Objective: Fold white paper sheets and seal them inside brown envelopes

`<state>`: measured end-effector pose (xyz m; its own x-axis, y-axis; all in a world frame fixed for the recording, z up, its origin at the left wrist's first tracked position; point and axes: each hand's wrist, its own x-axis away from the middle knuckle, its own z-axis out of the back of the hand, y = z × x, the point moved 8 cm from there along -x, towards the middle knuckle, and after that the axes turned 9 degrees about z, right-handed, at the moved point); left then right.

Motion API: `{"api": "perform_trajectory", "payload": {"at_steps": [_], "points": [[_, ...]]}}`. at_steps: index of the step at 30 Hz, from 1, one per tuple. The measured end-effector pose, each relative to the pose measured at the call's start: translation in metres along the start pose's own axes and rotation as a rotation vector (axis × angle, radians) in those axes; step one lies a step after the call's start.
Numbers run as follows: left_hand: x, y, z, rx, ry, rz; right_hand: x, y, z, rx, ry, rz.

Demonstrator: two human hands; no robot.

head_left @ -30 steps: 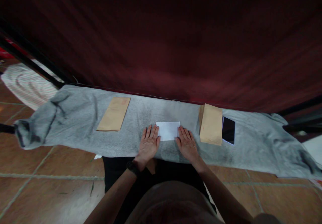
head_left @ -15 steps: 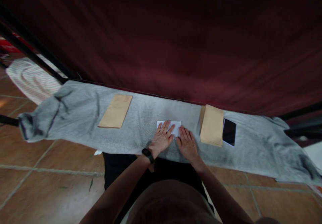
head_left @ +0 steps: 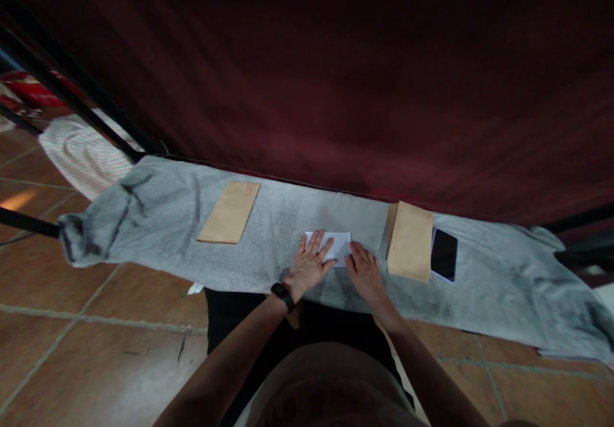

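A small white folded paper (head_left: 341, 245) lies flat on the grey cloth in front of me. My left hand (head_left: 309, 266), with a black band on its wrist, rests on the paper's left part, fingers spread. At the paper's right edge is my right hand (head_left: 365, 273), its fingertips touching the edge and its fingers stretched out, slightly bent. To the right of that hand sits a stack of brown envelopes (head_left: 410, 241). One brown envelope (head_left: 230, 213) lies by itself farther left.
A dark-screened phone (head_left: 444, 254) lies just right of the envelope stack. The grey cloth (head_left: 278, 209) covers a long narrow surface. Behind it hangs a dark red curtain (head_left: 307, 107). Black metal bars (head_left: 71, 94) and a striped cloth (head_left: 91, 152) are at the left.
My right hand has shifted to the right along the paper's edge, uncovering more of the paper. The left hand stays spread on it. The whole view has shifted slightly.
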<state>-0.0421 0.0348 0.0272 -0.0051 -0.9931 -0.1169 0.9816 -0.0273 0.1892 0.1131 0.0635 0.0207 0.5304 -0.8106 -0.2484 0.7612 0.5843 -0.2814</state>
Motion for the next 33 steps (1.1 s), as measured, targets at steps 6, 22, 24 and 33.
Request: {"api": "perform_trajectory", "payload": {"at_steps": [6, 22, 24, 33], "points": [[0.000, -0.001, 0.000, -0.008, 0.019, 0.004, -0.020, 0.012, 0.001, -0.112, -0.018, -0.225], [0.010, 0.004, 0.012, 0.030, 0.078, -0.045, -0.031, 0.015, 0.014, -0.482, 0.006, -0.335], [0.010, 0.007, 0.021, 0.083, 0.104, 0.011, -0.034, 0.007, 0.023, -0.577, 0.035, -0.306], [-0.007, -0.003, 0.042, 1.295, 0.070, 0.559, -0.038, 0.002, 0.043, -0.871, 0.313, -0.340]]}}
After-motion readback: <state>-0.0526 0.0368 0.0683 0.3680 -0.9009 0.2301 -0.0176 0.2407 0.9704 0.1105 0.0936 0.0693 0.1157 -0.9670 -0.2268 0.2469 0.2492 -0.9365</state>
